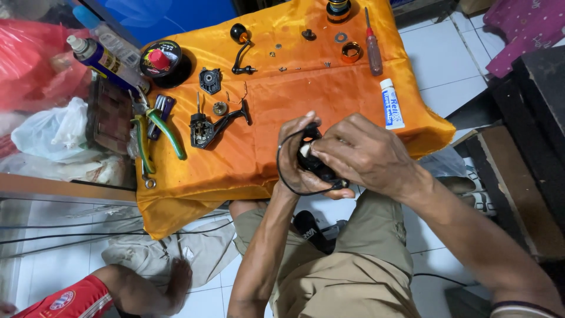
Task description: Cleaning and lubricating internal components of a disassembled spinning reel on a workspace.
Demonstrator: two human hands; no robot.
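Head view, looking down at an orange cloth spread over a counter. Both hands meet at about 5 o'clock of the cloth, just over its near edge. Left hand cups a black reel part from below, fingers curled shut round it. Right hand covers the same part from 3 o'clock, fingers closed on its top; fingertips mostly hidden. A thin wire loop curves out of the part on the left hand's side.

On the cloth: black reel frame at 9 o'clock of the hands, well apart. Green-handled pliers farther out at 9 o'clock on the cloth edge. Black crank handle at 11 o'clock. Line spool with a red centre at 10 o'clock. Red-handled screwdriver at 1 o'clock, white tube just below it. Small screws and washers scattered near 12 o'clock, too small to tell apart. Another person's arm in a red sleeve at lower left.
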